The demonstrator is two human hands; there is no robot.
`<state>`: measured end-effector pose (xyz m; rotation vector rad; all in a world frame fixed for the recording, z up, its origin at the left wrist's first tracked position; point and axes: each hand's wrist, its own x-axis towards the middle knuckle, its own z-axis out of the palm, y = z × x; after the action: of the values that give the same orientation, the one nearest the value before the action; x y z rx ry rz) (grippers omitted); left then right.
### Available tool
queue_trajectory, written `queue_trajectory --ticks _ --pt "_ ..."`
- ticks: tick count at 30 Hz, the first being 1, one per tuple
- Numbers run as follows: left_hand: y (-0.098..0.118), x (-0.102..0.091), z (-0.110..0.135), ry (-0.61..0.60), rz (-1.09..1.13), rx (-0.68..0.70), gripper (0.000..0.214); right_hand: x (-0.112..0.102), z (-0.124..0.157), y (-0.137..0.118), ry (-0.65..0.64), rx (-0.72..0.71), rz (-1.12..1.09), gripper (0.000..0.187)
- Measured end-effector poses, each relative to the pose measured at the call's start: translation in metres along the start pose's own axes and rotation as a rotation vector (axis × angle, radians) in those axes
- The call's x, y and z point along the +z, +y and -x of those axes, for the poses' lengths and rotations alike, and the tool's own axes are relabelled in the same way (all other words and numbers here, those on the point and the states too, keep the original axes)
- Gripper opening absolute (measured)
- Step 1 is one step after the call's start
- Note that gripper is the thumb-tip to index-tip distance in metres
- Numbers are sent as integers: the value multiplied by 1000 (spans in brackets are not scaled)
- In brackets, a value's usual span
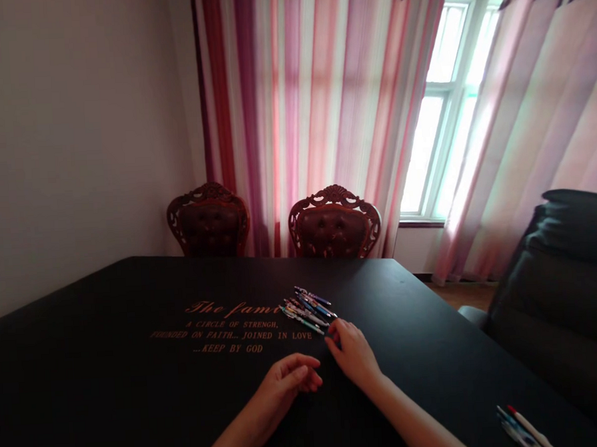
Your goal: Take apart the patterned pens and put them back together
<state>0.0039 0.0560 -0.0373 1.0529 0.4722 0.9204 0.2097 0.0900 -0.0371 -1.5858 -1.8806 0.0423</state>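
Several patterned pens point(307, 308) lie side by side in a small pile on the black table point(110, 367), just past the orange lettering. My right hand point(354, 353) rests palm down on the table with its fingertips touching the near end of the pile; whether the fingers grip a pen is hidden. My left hand point(289, 379) lies on its side a short way to the left, fingers loosely curled and holding nothing.
A few more pens point(522, 428) lie at the table's near right edge. Two carved red chairs point(334, 223) stand at the far side before striped curtains. A dark sofa point(566, 283) sits close to the right.
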Motion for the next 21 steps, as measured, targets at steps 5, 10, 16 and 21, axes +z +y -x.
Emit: queue_trajectory --ticks 5,10,16,21 --pt "-3 -2 -2 -1 29 4 23 20 -14 2 13 26 -31 7" --pt "-5 -4 -5 -3 56 5 24 22 -15 3 11 24 -107 9" --pt "-9 -8 -8 9 69 -4 26 23 -16 -1 5 66 -293 11" --pt "-7 -7 -7 16 -5 -6 31 11 -6 -8 -31 155 -495 23"
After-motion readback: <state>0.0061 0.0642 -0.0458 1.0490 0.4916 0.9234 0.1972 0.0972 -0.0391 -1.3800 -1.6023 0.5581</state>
